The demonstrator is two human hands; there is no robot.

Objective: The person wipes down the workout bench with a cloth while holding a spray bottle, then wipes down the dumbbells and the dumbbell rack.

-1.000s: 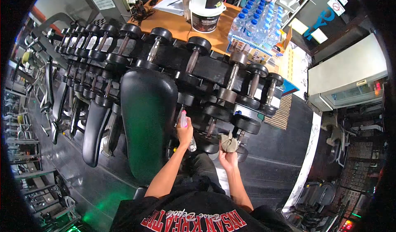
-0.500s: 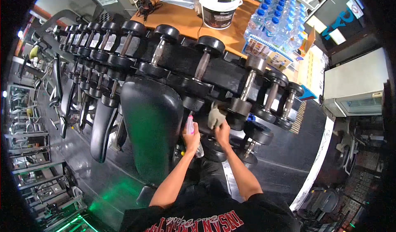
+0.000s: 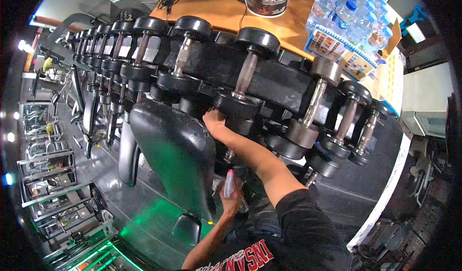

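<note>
A clear spray bottle with a pink and white top (image 3: 230, 184) is gripped in my left hand (image 3: 232, 201), low in front of my body. My right arm crosses over to the left, and my right hand (image 3: 213, 118) is closed in the gap below the upper row of dumbbells. Its fingers are partly hidden by the rack, and the grey cloth seen in it a moment ago is out of sight. Just above and right of that hand is a black dumbbell with a worn metal handle (image 3: 247, 73). A black padded bench (image 3: 168, 146) stands left of both hands.
Dumbbells line a two-level black rack (image 3: 284, 88). Behind it, a wooden table (image 3: 226, 6) bears a tub (image 3: 267, 1), bottled water (image 3: 346, 16) and a desk calendar (image 3: 339, 54). More benches and gym machines stand to the left, a white refrigerator (image 3: 428, 93) to the right.
My right hand has moved left with the arm crossing over, and the cloth has gone from view. My left hand has come lower and nearer my body with the spray bottle. The view has shifted.
</note>
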